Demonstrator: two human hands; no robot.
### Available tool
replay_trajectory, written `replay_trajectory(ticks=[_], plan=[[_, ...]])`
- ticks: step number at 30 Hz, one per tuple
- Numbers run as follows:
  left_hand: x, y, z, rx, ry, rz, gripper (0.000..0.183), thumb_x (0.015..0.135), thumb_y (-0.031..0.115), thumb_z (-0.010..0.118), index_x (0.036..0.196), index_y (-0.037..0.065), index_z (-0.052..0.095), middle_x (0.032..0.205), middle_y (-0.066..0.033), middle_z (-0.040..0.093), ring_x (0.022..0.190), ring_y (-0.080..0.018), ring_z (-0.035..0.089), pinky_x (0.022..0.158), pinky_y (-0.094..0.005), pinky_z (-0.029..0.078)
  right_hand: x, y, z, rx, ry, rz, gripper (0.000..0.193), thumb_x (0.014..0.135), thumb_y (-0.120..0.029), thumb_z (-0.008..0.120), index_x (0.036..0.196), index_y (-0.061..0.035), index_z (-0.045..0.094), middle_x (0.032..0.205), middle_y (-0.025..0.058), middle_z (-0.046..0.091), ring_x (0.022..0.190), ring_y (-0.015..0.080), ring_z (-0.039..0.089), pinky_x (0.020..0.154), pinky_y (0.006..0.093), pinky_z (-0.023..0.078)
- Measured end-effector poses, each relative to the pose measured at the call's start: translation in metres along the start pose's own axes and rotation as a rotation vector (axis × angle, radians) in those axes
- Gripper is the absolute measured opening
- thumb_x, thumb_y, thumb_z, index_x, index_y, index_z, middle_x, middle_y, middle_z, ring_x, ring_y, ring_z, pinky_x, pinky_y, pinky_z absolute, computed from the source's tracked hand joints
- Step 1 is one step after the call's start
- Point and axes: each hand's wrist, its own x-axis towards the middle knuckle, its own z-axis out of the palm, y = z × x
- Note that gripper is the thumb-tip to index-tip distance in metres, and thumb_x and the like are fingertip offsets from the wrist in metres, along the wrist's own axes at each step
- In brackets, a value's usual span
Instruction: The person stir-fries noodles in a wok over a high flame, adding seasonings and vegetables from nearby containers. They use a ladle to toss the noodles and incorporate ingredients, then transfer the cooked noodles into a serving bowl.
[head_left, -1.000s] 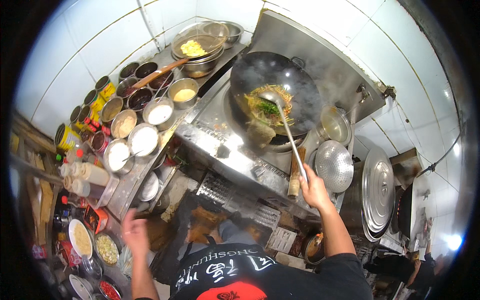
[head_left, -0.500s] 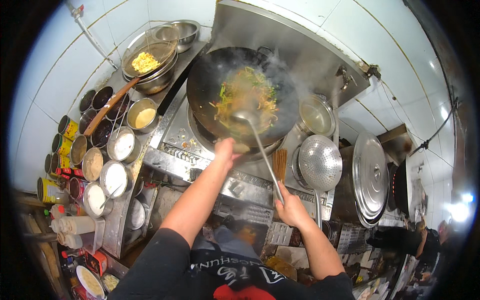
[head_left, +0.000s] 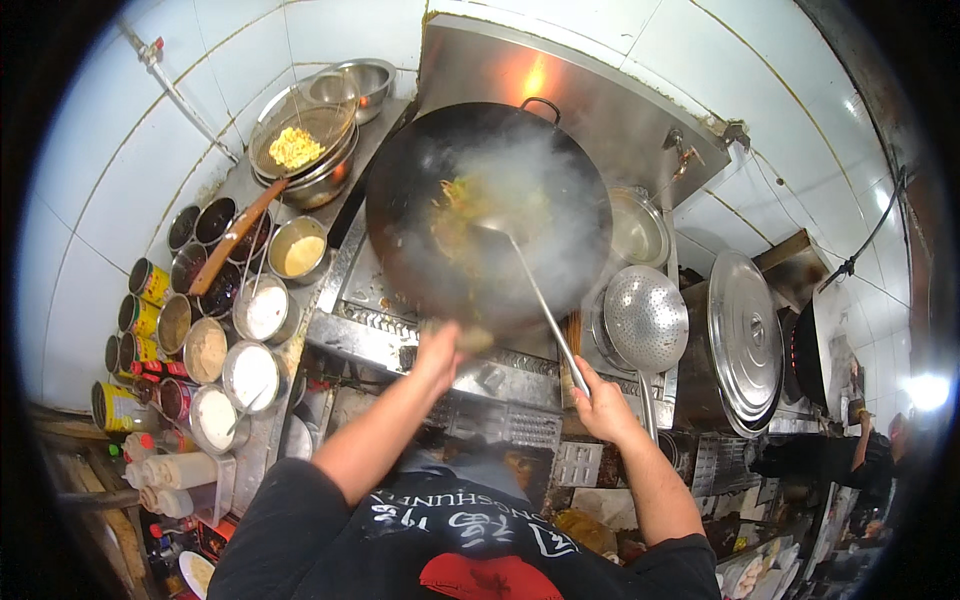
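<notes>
A large black wok (head_left: 400, 210) sits tilted toward me over the stove, thick steam rising from it. Stir-fried food with green and yellow strips (head_left: 462, 200) shows partly through the steam. My left hand (head_left: 436, 358), blurred by motion, is closed at the wok's near rim around a pale, cloth-like pad (head_left: 472, 338) that seems to cover the handle there. My right hand (head_left: 604, 404) is closed around the end of a long-handled metal ladle (head_left: 541, 296). The ladle's bowl is inside the wok, against the food, and half veiled by steam.
Left of the stove stand several seasoning bowls (head_left: 250, 376) and a strainer with cooked egg (head_left: 295, 148), its wooden handle sticking out toward me. At right are a perforated skimmer (head_left: 646, 318), a metal basin (head_left: 638, 230) and a lidded stockpot (head_left: 745, 335). A person (head_left: 868, 452) stands far right.
The wok has come nearer and its far rim has risen, baring the far handle. Steam has thickened over the food. An orange glow now shows on the metal backsplash. Both hands have moved nearer me.
</notes>
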Motion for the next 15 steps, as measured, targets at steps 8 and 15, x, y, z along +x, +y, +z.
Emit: replay_trajectory(ticks=[8,15], plan=[[-0.067,0.027,0.008,0.082,0.038,-0.006,0.025,0.085,-0.002,0.045,0.109,-0.007,0.046,0.101,-0.0222,0.059,0.089,-0.0356,0.067,0.073,-0.0443,0.061,-0.085,-0.056,-0.108,0.182,-0.139,-0.015,0.055,0.094,-0.020,0.059,0.145,-0.0080,0.040,0.087,0.0126,0.066,0.073,0.0209,0.064,0.072,0.0339,0.053],[0.011,0.030,0.033,0.162,0.036,0.012,0.030,0.089,0.005,0.045,0.115,-0.009,0.040,0.104,-0.0253,0.060,0.092,-0.0357,0.068,0.076,-0.0453,0.061,-0.018,-0.047,-0.072,0.041,-0.111,-0.060,0.053,0.094,-0.019,0.058,0.142,-0.0041,0.043,0.081,0.0176,0.065,0.065,0.0242,0.062,0.065,0.0361,0.050]])
